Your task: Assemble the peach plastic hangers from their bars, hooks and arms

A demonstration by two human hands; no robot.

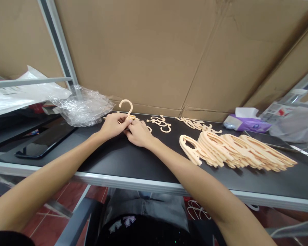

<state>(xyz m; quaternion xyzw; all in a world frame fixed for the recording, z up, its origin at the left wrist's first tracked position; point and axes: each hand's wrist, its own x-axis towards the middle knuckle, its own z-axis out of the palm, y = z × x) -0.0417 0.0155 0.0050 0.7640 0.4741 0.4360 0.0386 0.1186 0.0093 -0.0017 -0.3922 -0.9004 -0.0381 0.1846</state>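
Note:
Both of my hands meet over the black tabletop (110,160), left of the middle. Between them a cream-coloured clothes hanger (129,106) stands with its hook pointing up. My left hand (114,125) grips it near the base of the hook, thumb toward the right hand. My right hand (140,132) closes on it from the other side, fingertips touching the left hand's. Most of the hanger's body is hidden by my fingers. Just right of my hands lie several loose hooks (157,121) of the same colour.
A row of stacked cream hanger bodies (228,150) lies on the right, with more loose hooks (195,123) behind it. A purple tissue pack (248,122) is at the back right. Clear plastic wrap (84,106) and a dark phone (45,140) lie on the left. Cardboard (143,51) walls the back.

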